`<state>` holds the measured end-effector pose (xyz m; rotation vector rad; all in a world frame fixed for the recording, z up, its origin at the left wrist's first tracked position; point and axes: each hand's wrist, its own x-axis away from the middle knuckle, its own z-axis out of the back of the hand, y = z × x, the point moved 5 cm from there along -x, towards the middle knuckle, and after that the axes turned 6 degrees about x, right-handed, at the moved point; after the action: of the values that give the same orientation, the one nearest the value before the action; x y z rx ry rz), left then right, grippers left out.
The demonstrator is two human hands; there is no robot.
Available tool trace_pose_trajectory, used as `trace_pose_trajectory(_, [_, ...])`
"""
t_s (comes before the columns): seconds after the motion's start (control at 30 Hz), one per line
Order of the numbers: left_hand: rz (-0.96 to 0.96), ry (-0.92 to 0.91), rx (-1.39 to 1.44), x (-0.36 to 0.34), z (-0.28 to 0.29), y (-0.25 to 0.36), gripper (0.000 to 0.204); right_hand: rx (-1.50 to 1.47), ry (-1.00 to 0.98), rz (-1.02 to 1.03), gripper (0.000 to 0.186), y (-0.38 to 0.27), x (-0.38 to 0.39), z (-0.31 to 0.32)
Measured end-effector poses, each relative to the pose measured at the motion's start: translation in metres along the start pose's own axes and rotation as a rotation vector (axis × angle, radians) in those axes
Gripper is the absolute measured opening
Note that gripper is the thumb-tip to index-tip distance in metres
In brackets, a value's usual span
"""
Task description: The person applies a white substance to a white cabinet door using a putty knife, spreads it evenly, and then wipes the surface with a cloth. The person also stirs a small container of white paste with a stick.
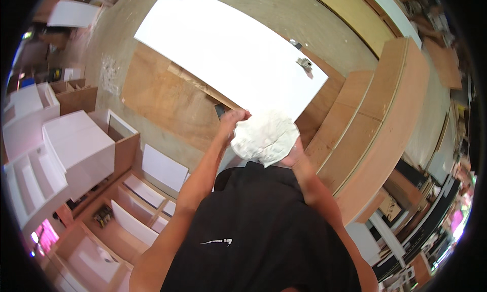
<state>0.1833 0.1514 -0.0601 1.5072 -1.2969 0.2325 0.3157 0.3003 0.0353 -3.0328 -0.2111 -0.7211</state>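
On my feed, my left hand [233,120] and right hand [293,154] grip a crumpled white bundle [266,136] between them. I see a white panel [231,46] just beyond the hands, a metal hinge [304,64] near its right end, and wooden boxes [383,107] to their right.

Bright — white panel [228,51] washed out; straight edges bowed — corners black.

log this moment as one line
left hand: holds bundle | right hand: holds bundle | ahead: white panel, hinges

Black top [264,211], small white chest mark [217,241]; forearms [205,165] bare.
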Motion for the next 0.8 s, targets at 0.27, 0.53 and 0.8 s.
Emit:
trace_pose_trajectory(0.27, [-0.151, -0.174, 1.123, 0.107, -0.005, -0.045, 0.057, 1.66, 0.217, -0.315, 0.066, 0.004, -0.073, 0.006])
trace_pose_trajectory(0.53, [-0.531, -0.299, 1.334, 0.106, -0.02, -0.043, 0.06, 2.211, -0.492, -0.327, 0.046, -0.031, -0.169, -0.037])
trace_pose_trajectory(0.8, [-0.563, 0.274, 1.29, 0.051, -0.043, -0.163, 0.054, 3.118, 0.009, 0.173, 0.1, -0.118, -0.264, -0.068])
